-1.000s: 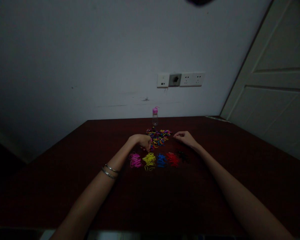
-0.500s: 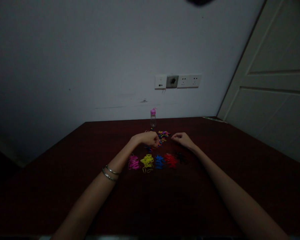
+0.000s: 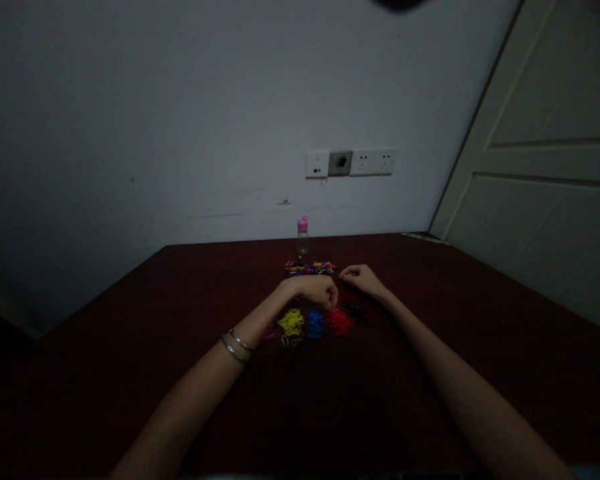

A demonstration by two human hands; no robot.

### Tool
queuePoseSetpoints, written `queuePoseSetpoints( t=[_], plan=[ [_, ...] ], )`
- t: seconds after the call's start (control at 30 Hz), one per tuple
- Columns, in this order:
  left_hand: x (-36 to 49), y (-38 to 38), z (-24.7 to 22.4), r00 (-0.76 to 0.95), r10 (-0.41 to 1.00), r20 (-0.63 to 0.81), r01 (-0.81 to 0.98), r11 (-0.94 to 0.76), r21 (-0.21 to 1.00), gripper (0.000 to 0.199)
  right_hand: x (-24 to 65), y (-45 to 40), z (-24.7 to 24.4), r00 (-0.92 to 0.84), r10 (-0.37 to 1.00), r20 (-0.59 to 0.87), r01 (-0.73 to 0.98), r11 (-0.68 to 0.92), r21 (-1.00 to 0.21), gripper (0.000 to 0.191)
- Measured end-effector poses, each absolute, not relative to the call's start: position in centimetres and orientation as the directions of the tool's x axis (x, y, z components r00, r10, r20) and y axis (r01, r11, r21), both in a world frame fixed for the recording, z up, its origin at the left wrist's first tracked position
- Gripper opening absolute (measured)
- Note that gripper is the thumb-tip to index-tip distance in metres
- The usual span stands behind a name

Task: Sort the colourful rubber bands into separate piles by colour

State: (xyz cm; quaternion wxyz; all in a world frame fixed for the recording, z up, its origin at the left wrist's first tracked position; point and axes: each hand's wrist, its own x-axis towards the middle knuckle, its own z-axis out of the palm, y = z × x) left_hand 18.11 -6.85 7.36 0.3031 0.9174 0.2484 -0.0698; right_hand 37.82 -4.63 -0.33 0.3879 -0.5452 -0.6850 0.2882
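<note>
Multicoloured thin, elastic-looking loops lie in a jumbled mixed heap toward the far side of the dark reddish-brown table, just in front of a clear bottle with a pink cap that stands upright near the pale wall. Nearer the person, sorted loops form a row: a pink cluster partly hidden by the left forearm, a bright yellow cluster, a blue cluster, a red cluster and a dim black cluster at the right end. Two single yellow loops lie just on the near side of the yellow cluster. The bare left hand, with two silver-coloured bangles on its wrist, is between the heap and the row, its curled fingers close by the far edge of the red cluster; whether they pinch a loop cannot be told. The bare right hand is just beside the right end of the heap, thumb and fingertips drawn together; I cannot tell whether anything is caught between them.
</note>
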Motion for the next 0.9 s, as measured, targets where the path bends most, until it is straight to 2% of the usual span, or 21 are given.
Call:
queuePoseSetpoints(
  t=[0.1,0.2,0.33,0.43,0.5,0.57,0.7,0.9],
  plan=[
    [16.6,-5.2,7.1,0.868,0.442,-0.227,0.480,-0.627,0.614,0.013,37.7,-4.8,-0.2,-0.097,0.976,0.197,0.512,0.219,-0.831,0.028],
    [14.2,-2.8,6.4,0.803,0.590,-0.086,0.480,-0.554,0.680,0.016,37.5,-5.0,0.0,-0.103,0.978,0.182,0.502,0.209,-0.839,0.027],
    [9.3,0.9,4.5,0.515,0.851,0.106,0.489,-0.393,0.779,0.029,37.1,-5.2,0.3,-0.114,0.978,0.174,0.497,0.207,-0.842,0.025],
    [5.5,2.9,2.6,0.233,0.957,0.176,0.458,-0.267,0.848,0.035,36.9,-5.1,0.3,-0.118,0.977,0.179,0.515,0.214,-0.830,0.024],
    [3.6,3.6,1.5,0.077,0.981,0.179,0.420,-0.195,0.886,0.036,36.8,-5.1,0.3,-0.119,0.973,0.198,0.526,0.231,-0.819,0.024],
    [2.4,3.8,0.8,-0.003,0.987,0.162,0.370,-0.149,0.917,0.036,36.8,-5.0,0.2,-0.132,0.964,0.231,0.530,0.265,-0.806,0.024],
    [2.1,3.7,0.2,-0.030,0.981,0.192,0.344,-0.170,0.923,0.036,36.1,-5.2,0.5,-0.204,0.938,0.279,0.523,0.346,-0.779,0.026],
    [2.4,3.7,-0.1,-0.033,0.966,0.258,0.397,-0.224,0.890,0.035,32.3,-6.6,2.2,-0.419,0.845,0.333,0.506,0.522,-0.686,0.022]
  ],
)
